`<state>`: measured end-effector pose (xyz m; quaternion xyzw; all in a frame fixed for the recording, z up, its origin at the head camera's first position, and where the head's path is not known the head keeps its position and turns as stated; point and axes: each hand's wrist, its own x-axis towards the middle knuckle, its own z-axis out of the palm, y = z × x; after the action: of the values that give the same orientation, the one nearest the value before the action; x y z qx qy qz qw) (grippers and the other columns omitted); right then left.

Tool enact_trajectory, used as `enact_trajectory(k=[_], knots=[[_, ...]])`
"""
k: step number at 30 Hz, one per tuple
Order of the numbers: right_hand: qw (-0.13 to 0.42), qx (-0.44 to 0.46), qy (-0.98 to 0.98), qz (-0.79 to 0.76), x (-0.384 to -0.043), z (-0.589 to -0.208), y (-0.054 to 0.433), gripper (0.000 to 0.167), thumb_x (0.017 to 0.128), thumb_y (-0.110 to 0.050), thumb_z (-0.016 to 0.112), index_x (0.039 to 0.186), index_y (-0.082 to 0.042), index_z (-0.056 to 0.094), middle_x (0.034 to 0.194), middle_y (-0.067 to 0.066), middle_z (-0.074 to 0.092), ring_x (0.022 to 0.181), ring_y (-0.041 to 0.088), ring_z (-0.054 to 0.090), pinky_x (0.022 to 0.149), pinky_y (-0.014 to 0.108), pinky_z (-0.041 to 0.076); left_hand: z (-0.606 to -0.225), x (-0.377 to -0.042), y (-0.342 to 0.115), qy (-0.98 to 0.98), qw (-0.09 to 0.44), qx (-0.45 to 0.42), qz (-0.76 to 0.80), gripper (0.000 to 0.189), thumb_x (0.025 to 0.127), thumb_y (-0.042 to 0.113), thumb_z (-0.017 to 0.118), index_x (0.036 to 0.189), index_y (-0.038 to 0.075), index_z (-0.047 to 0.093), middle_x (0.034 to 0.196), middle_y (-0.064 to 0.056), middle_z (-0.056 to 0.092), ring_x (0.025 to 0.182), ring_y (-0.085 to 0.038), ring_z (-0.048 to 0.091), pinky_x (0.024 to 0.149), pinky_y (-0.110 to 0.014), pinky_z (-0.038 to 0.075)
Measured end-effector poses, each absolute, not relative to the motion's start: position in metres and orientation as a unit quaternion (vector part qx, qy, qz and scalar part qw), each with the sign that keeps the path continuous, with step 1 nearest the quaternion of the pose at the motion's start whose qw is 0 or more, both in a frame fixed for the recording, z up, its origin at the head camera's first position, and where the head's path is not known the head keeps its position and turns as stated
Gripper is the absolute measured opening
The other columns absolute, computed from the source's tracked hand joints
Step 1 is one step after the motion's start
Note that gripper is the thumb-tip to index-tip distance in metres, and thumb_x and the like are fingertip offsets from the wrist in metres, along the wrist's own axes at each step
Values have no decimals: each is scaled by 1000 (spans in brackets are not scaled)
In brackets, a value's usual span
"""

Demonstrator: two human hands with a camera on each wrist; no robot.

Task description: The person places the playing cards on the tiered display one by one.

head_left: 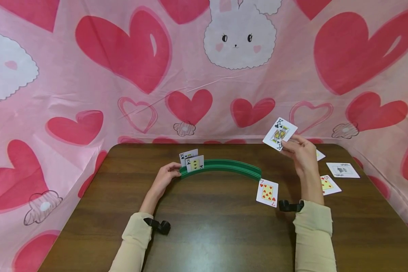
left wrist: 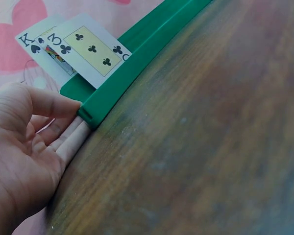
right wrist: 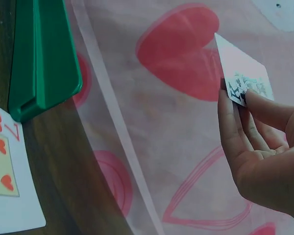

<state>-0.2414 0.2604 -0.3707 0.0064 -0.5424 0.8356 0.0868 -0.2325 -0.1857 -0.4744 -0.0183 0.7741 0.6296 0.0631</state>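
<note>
A curved green card holder (head_left: 224, 165) lies on the table. Two playing cards stand in its left end: a king of spades (left wrist: 35, 45) behind and a three of clubs (left wrist: 92, 51) in front. My left hand (head_left: 164, 177) pinches that end of the holder between thumb and fingers. Up above the table's far right part, my right hand (head_left: 303, 155) holds a king of clubs (head_left: 280, 134) between thumb and fingers, tilted, its face toward the head camera. Below the holder's right end lies a seven of hearts (head_left: 267, 193), face up.
To the right lie a face card (head_left: 342, 170) and a red five (head_left: 330, 185), partly behind my right forearm. Another card (head_left: 320, 155) shows beside the right hand, mostly hidden. A pink heart-patterned cloth (head_left: 197, 79) hangs behind the brown wooden table (head_left: 204, 226).
</note>
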Motion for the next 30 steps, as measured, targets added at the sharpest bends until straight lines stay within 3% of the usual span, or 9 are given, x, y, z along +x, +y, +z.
enact_trajectory(k=[9, 30], knots=[[103, 13, -548, 830, -239, -363, 251, 20, 91, 11, 69, 86, -5, 80, 84, 5, 76, 74, 14, 73, 65, 27, 59, -472, -233, -185, 771, 62, -16, 633, 33, 97, 2, 58, 128, -6, 65, 133, -22, 62, 110, -25, 59, 97, -35, 44], [106, 24, -594, 797, -239, -358, 228, 26, 93, 10, 68, 85, -11, 80, 82, 1, 76, 75, 11, 73, 70, 27, 59, -475, -232, -186, 775, 60, -12, 629, 33, 97, 1, 58, 128, -6, 65, 133, -23, 62, 111, -27, 59, 100, -38, 44]])
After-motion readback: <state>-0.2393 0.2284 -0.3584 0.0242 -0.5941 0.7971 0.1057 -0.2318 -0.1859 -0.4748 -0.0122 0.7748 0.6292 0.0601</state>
